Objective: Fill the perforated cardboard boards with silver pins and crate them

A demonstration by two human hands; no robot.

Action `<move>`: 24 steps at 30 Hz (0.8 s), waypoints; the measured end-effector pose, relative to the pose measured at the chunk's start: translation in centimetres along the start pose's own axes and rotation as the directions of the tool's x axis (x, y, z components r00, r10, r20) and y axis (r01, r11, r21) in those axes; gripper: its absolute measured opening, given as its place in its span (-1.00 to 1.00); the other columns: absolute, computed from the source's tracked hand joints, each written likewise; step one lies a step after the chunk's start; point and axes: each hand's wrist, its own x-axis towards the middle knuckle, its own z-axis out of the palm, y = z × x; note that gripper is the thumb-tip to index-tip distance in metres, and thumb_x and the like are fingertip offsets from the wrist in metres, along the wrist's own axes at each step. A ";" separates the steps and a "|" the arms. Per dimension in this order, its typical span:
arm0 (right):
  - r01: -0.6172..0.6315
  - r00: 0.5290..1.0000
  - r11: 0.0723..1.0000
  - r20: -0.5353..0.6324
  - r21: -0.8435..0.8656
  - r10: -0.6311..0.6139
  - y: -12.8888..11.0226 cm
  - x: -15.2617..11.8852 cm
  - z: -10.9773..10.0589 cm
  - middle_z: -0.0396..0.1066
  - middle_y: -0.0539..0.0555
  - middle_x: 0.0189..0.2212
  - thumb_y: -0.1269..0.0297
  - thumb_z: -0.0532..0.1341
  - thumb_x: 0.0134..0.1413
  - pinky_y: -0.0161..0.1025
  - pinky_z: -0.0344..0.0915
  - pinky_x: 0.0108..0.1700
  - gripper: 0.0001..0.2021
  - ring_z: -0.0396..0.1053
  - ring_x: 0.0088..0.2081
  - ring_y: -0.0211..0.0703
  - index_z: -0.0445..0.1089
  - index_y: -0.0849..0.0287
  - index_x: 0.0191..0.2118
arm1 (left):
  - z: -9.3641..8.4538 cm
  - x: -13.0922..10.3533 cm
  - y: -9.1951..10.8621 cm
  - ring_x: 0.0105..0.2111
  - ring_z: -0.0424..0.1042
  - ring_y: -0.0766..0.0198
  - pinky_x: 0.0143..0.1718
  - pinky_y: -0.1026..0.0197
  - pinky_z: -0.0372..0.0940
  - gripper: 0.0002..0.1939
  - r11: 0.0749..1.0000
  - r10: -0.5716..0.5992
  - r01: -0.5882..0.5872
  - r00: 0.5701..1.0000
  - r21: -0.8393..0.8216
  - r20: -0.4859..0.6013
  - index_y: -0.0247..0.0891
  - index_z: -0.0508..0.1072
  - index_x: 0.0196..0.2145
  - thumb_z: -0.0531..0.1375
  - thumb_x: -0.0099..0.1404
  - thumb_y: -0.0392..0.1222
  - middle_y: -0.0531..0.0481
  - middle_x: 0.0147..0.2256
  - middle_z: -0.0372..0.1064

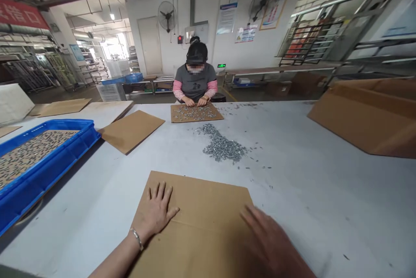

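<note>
A sheet of brown cardboard (pixel 204 208) lies on the white table right in front of me. My left hand (pixel 157 211) rests flat on its left part, fingers spread, with a bracelet on the wrist. Over the sheet's right edge is my right hand (pixel 268 234), somewhat blurred, its fingers stretched out and nothing seen in them. Whether it touches the cardboard I cannot tell. Beyond the sheet lies a pile of small grey metal pieces (pixel 225 148), with loose ones scattered to its right.
Across the white table (pixel 312 174), a person (pixel 195 79) bends over a cardboard sheet (pixel 197 113) covered with small pieces. At left are a blue tray (pixel 71 150) of pieces and another cardboard sheet (pixel 133 130). A large cardboard box (pixel 367 117) stands at right.
</note>
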 end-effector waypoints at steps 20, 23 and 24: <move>-0.702 0.694 0.675 -0.006 -0.230 0.720 13.5 24.7 1.0 -0.27 0.47 0.52 -0.43 -0.02 0.17 0.29 -0.19 0.42 0.07 -0.17 0.49 0.46 -0.12 0.33 0.53 | 9.0 9.9 8.5 0.44 -0.04 -0.35 0.37 -0.55 -0.16 -0.28 0.988 0.006 0.002 0.999 0.152 -0.049 -0.11 0.19 0.42 0.12 0.40 0.17 -0.25 0.46 -0.06; -0.661 0.742 0.727 -0.015 -0.186 0.670 11.3 29.6 3.0 -0.12 0.50 0.48 -0.37 -0.08 0.26 0.15 -0.16 0.42 -0.01 -0.11 0.48 0.35 -0.06 0.38 0.51 | 11.1 10.5 7.1 0.43 0.01 -0.36 0.36 -0.55 -0.15 -0.28 0.987 0.011 0.008 0.993 0.163 -0.115 -0.08 0.24 0.39 0.18 0.35 0.15 -0.23 0.44 -0.01; -0.623 0.776 0.765 -0.010 -0.163 0.630 10.4 30.9 3.7 -0.08 0.48 0.48 -0.34 -0.07 0.28 0.12 -0.18 0.42 -0.05 -0.10 0.48 0.31 -0.02 0.35 0.50 | 11.7 10.7 6.8 0.42 0.03 -0.35 0.36 -0.54 -0.14 -0.27 0.986 0.008 0.014 0.991 0.166 -0.134 -0.07 0.26 0.38 0.20 0.32 0.14 -0.22 0.43 0.02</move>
